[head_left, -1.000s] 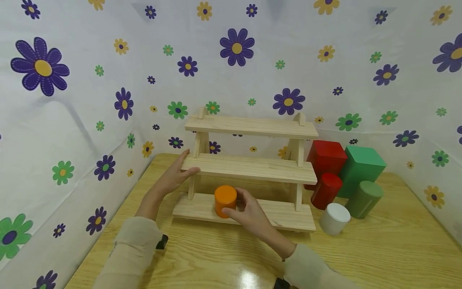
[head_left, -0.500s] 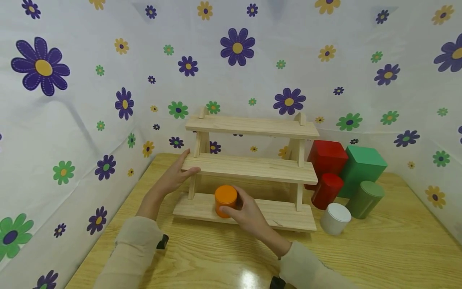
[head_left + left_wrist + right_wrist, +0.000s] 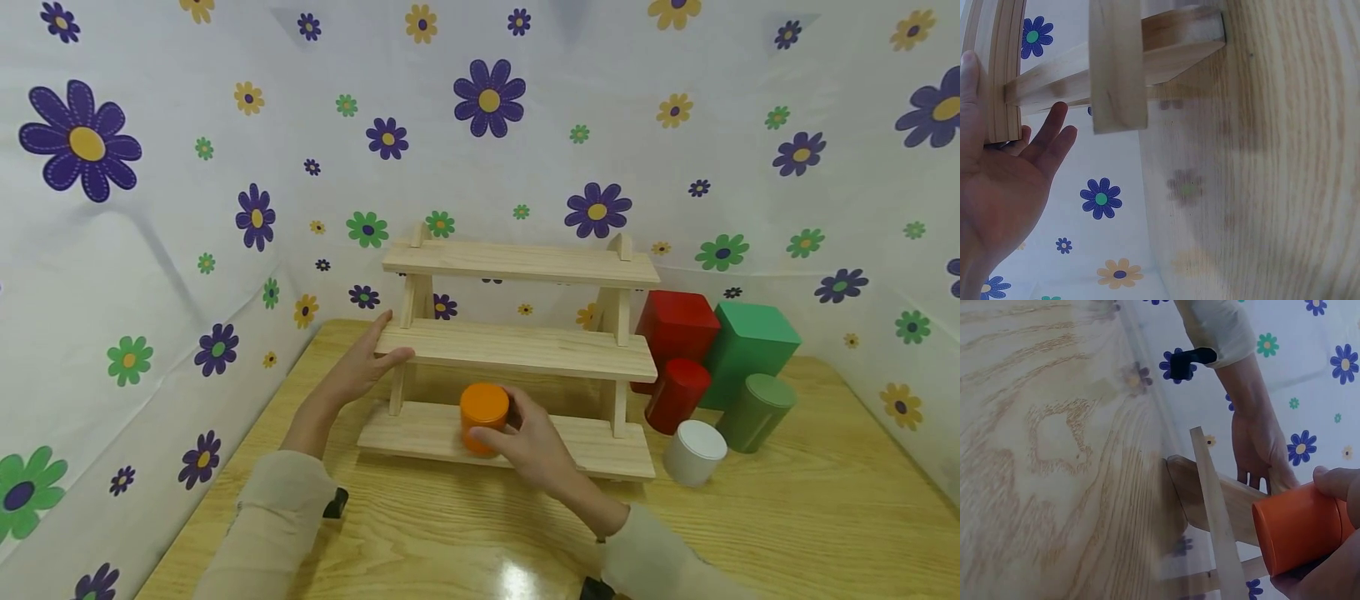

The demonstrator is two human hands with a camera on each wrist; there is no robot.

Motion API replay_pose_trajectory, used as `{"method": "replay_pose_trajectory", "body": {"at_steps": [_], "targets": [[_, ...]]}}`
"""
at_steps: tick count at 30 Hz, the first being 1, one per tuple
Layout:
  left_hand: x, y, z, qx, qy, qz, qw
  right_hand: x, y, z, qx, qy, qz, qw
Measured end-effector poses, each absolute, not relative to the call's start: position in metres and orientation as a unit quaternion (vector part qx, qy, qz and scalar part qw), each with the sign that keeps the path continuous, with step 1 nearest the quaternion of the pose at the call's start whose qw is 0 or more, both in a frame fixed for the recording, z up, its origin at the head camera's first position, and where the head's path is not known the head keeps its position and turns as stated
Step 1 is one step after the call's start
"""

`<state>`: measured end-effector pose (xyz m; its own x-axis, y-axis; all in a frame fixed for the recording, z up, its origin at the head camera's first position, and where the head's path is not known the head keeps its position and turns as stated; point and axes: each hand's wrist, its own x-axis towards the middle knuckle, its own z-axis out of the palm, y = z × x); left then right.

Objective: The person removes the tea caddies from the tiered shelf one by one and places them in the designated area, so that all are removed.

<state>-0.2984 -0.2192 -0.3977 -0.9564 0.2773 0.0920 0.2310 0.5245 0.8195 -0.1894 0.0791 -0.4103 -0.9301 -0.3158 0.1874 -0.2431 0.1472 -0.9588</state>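
Note:
A three-tier wooden display stand (image 3: 517, 348) stands on the table. My left hand (image 3: 356, 372) grips the left end of its middle shelf, with the thumb along the front; the left wrist view shows the shelf end (image 3: 999, 94) between thumb and fingers. In my right hand (image 3: 536, 446) is an orange cylindrical canister (image 3: 483, 412), upright over the bottom shelf (image 3: 416, 429), thumb at its front and fingers around its right side. The right wrist view shows a gap between the canister's base (image 3: 1294, 528) and the bottom shelf's edge.
Right of the stand are a red box (image 3: 678, 321), a green box (image 3: 753, 342), a red cylinder (image 3: 677, 396), a green cylinder (image 3: 757, 412) and a short white cylinder (image 3: 695, 452). A flowered cloth (image 3: 285, 50) surrounds the wooden table (image 3: 420, 533).
The right hand has moved the orange canister a little to the right above the bottom shelf. My left hand keeps its place on the middle shelf.

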Motion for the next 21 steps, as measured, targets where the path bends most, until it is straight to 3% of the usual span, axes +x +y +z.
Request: {"method": "replay_pose_trajectory", "body": {"at_steps": [21], "targets": [[-0.298, -0.217, -0.396, 0.145, 0.877, 0.457, 0.022, -0.179, 0.136, -0.393, -0.172, 0.790, -0.588, -0.014]]}}
